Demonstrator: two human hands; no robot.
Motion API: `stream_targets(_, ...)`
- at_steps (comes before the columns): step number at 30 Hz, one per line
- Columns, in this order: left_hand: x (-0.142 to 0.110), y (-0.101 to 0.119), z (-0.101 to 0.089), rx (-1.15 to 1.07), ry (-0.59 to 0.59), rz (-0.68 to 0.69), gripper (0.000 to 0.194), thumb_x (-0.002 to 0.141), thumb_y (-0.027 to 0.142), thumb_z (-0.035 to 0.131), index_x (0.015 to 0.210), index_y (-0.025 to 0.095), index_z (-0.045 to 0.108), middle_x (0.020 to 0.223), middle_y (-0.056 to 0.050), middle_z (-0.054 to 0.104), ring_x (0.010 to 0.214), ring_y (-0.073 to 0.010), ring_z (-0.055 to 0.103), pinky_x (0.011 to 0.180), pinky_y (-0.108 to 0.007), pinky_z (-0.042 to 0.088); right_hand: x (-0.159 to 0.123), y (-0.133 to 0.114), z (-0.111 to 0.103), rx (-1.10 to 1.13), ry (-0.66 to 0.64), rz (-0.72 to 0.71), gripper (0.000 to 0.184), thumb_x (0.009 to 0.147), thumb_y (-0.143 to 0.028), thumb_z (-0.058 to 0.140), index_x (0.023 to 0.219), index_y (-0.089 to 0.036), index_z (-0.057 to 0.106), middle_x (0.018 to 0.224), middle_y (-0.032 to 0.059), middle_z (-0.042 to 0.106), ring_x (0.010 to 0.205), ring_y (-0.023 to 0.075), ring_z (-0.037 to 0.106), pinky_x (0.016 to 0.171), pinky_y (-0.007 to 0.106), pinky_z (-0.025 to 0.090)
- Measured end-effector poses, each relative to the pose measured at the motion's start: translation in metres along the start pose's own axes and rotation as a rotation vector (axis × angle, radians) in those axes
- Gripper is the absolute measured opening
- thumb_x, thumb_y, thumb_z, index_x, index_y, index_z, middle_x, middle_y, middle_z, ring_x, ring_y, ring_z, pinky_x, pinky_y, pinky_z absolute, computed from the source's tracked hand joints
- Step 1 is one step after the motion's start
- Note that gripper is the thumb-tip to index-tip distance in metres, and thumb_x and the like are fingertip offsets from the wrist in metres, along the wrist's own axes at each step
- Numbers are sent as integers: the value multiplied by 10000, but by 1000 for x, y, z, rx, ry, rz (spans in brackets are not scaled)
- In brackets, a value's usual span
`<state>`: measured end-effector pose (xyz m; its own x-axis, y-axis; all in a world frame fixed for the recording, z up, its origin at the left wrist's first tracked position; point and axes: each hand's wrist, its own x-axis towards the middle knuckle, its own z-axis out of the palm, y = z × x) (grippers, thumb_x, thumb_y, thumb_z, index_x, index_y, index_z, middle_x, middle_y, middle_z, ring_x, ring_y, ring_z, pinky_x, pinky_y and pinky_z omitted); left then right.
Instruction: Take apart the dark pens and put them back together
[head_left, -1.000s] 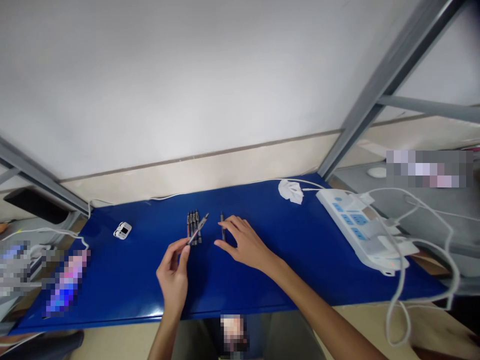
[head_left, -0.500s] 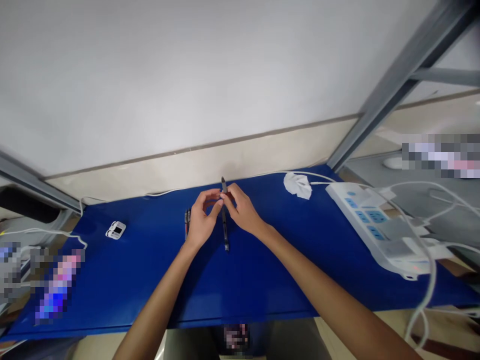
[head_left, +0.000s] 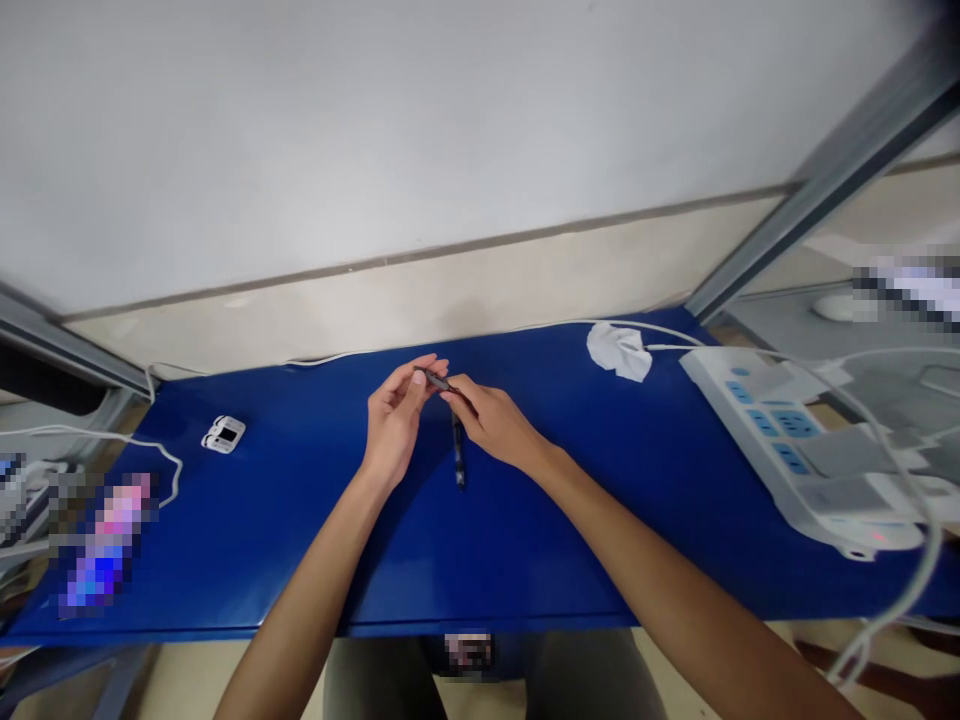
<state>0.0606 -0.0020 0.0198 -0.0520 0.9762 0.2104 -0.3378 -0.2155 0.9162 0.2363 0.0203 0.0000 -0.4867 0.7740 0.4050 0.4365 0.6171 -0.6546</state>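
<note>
A dark pen (head_left: 437, 380) lies tilted between my two hands, above the blue tabletop. My left hand (head_left: 394, 418) pinches its far left end with the thumb, the other fingers behind it. My right hand (head_left: 491, 418) grips the other end between thumb and fingers. A second black pen (head_left: 459, 455) rests on the table just below my fingers, its upper part hidden by my right hand.
The blue tabletop (head_left: 300, 540) runs up to the wall. Crumpled white tissue (head_left: 619, 350) and a white power strip (head_left: 780, 440) with cables are at right. A small white device (head_left: 223, 434) and a blurred phone-like object (head_left: 109, 545) lie left.
The held pen has turned from nearly upright to slanting up leftward, across both hands. The pens seen earlier beside my left hand are now out of sight. The view has shifted slightly.
</note>
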Motion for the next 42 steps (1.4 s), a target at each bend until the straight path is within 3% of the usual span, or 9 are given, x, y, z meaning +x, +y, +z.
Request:
stream_targets(5, 0, 3, 1, 16, 2, 19, 346, 944, 483, 748, 1168, 221, 779, 1208, -123, 793, 1142, -265, 755, 1063, -474, 583, -2, -1, 2, -6, 20, 1, 258, 1131, -411, 397, 1209, -246, 580, 892, 45, 700, 721, 212, 649, 687, 306, 426)
stream_targets(10, 2, 2, -5, 107, 62, 29, 303, 923, 455, 776, 1071, 190, 787, 1089, -118, 813, 1003, -235, 773, 918, -397, 609, -3, -2, 7, 5, 7, -4, 249, 1136, -396, 388, 1193, -243, 577, 867, 35, 687, 702, 202, 637, 678, 299, 402)
stream_targets(16, 1, -3, -7, 216, 234, 70, 348, 844, 454, 856, 775, 193, 636, 698, 16, 689, 666, -121, 664, 792, -303, 568, -3, -2, 9, -12, -8, -29, 264, 1133, -418, 400, 1056, -242, 581, 805, 19, 659, 659, 181, 598, 653, 290, 387)
stream_targets(21, -2, -1, 1, 116, 58, 35, 346, 903, 457, 800, 1142, 225, 706, 1129, -95, 779, 1047, -210, 742, 923, -361, 580, -3, -2, 6, -30, 34, -3, 256, 1125, -425, 421, 1059, -243, 588, 808, 19, 670, 634, 174, 589, 632, 291, 381)
stream_targets(23, -3, 0, 2, 99, -2, 13, 352, 920, 452, 781, 1184, 226, 724, 1205, -119, 775, 1132, -239, 734, 992, -399, 569, -3, -2, 6, -60, 71, 4, 246, 1122, -424, 431, 1098, -242, 595, 800, 18, 669, 630, 175, 587, 637, 296, 381)
stream_targets(29, -1, -5, 0, 145, 95, 23, 274, 865, 440, 838, 983, 207, 758, 1041, -79, 776, 1000, -207, 749, 915, -356, 592, -4, -3, 6, -75, 89, 11, 280, 1120, -461, 425, 1039, -244, 582, 826, 23, 681, 667, 176, 603, 656, 295, 394)
stream_targets(31, -1, -6, -1, 162, 131, 22, 291, 849, 434, 854, 1014, 214, 759, 1025, -62, 762, 964, -187, 741, 896, -337, 594, -4, -4, 6, -78, 82, 17, 288, 1121, -464, 421, 1013, -244, 573, 833, 23, 680, 675, 176, 607, 657, 293, 390)
stream_targets(36, -3, -4, 0, 128, 15, -19, 330, 884, 430, 821, 1152, 246, 762, 1271, -106, 753, 1181, -250, 718, 1033, -421, 578, -3, -2, 5, -90, 90, 25, 267, 1126, -441, 412, 1050, -242, 573, 843, 23, 683, 674, 177, 608, 662, 300, 385)
stream_targets(42, -3, -5, 2, 105, 35, 15, 247, 877, 424, 827, 961, 215, 725, 1128, -93, 798, 1121, -250, 755, 1018, -430, 583, -2, -2, 3, -79, 92, 18, 315, 1135, -460, 366, 1061, -240, 579, 861, 38, 687, 725, 199, 627, 687, 316, 405)
